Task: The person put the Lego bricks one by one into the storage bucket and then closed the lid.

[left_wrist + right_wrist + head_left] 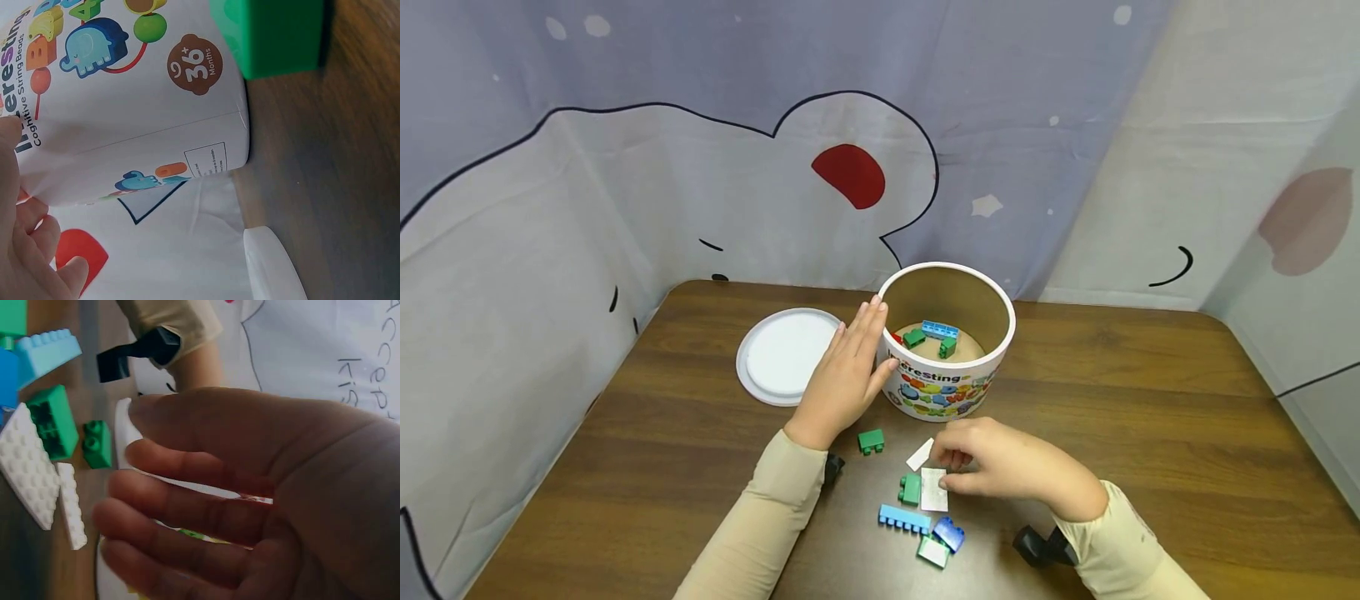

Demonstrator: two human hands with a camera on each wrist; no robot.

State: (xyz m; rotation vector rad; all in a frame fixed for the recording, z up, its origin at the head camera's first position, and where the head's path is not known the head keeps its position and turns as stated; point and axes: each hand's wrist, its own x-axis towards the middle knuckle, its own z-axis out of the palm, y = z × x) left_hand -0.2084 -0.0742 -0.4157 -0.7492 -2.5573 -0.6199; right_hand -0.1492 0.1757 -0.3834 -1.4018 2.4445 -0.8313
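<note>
My left hand (842, 379) rests with straight fingers against the left side of a white printed bucket (942, 407). Inside the bucket lie a light blue brick (940, 330), green bricks (914, 338) and a bit of red. Over the table in front of it, my right hand (1003, 465) hovers with loosely bent fingers and nothing between them. Nearest to it are a narrow white studded strip (72, 506) and a white studded plate (26, 465). Beside the plate is a green brick (909, 489); another green brick (871, 442) lies closer to the left hand.
A round white lid (782, 358) lies left of the bucket on the wooden table (1120, 400). Toward the front are a long light blue brick (904, 520), a dark blue brick (949, 534) and a green-and-white piece (933, 551). A printed curtain (715, 183) hangs behind.
</note>
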